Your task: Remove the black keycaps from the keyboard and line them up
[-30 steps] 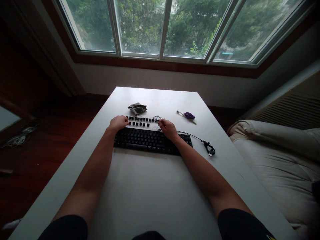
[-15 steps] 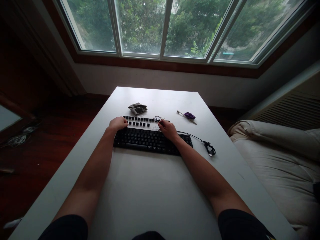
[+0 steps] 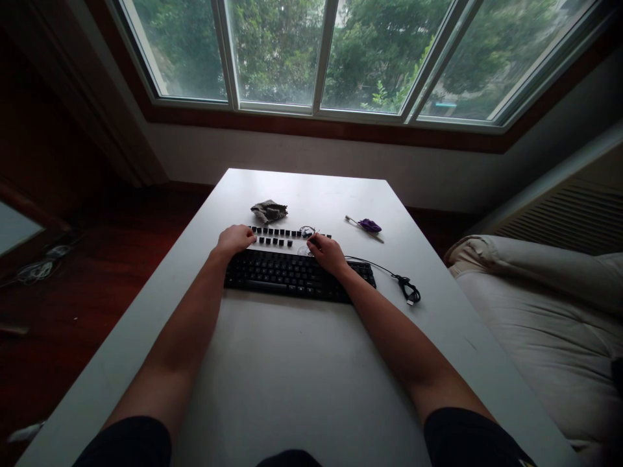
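Keyboard [image 3: 277, 271] lies flat at the middle of the frame, on the white bench [image 3: 302, 370], its long side running left to right. Just above it in the picture sit loose black keycaps [image 3: 276, 232] in two rows, the upper one longer than the lower.

At the left end of those rows is the left hand [image 3: 237, 240], fingertips drawn together; whether a keycap is pinched between them I cannot tell. The right hand [image 3: 327, 251] is over the upper edge of the keyboard, right of centre, fingers curled and closed together beside a thin loop [image 3: 307, 230]; what it grips is too small to tell. The right forearm crosses over the right part of the keyboard.

A cable [image 3: 389, 272] runs from behind the right hand to a bundled end with a plug, right of the keyboard. Beyond the rows, a crumpled grey cloth [image 3: 269, 211] lies at centre left, and to the right a purple bundle [image 3: 370, 225] rests against a thin stick [image 3: 378, 239].

A window [image 3: 272, 58] full of green leaves spans the top of the frame, a pale couch [image 3: 535, 311] fills the right edge, and dark red floor [image 3: 121, 259] shows at the left.
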### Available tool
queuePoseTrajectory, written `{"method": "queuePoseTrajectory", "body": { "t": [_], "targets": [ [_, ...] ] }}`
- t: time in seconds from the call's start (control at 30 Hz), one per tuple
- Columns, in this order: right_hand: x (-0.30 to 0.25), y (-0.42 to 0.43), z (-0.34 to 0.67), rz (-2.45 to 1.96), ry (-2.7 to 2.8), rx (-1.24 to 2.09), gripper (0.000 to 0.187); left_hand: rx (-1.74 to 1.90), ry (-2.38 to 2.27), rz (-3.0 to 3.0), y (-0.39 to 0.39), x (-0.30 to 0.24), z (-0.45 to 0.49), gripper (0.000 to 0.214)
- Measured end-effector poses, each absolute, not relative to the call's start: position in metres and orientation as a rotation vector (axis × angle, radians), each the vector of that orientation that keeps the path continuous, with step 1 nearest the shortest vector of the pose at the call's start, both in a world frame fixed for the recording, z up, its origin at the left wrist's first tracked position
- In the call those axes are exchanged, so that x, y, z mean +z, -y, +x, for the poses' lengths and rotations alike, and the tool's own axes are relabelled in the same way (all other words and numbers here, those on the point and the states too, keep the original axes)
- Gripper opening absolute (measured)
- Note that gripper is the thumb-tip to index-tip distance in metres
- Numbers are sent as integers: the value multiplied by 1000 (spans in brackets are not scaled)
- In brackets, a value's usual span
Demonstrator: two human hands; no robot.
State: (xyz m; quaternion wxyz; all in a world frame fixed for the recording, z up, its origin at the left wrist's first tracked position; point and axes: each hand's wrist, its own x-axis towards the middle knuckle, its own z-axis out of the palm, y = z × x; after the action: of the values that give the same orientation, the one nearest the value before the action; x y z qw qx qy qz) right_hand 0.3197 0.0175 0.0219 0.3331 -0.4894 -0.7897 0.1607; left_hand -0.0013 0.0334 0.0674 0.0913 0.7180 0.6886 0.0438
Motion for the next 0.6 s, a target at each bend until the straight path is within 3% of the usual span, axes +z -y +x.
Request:
{"method": "queuePoseTrajectory", "body": {
  "t": [0.23,0.43,0.6],
  "targets": [
    [23,-17,320,-1254,2079,413,19,515,-1586,2590,-23,64,62,25],
    [23,-15,321,-1246,2078,403,19,328,-1447,2758,-43,51,89,39],
    [23,-15,322,-1256,2060,395,19,154,-1408,2789,-58,46,98,34]
  ]
}}
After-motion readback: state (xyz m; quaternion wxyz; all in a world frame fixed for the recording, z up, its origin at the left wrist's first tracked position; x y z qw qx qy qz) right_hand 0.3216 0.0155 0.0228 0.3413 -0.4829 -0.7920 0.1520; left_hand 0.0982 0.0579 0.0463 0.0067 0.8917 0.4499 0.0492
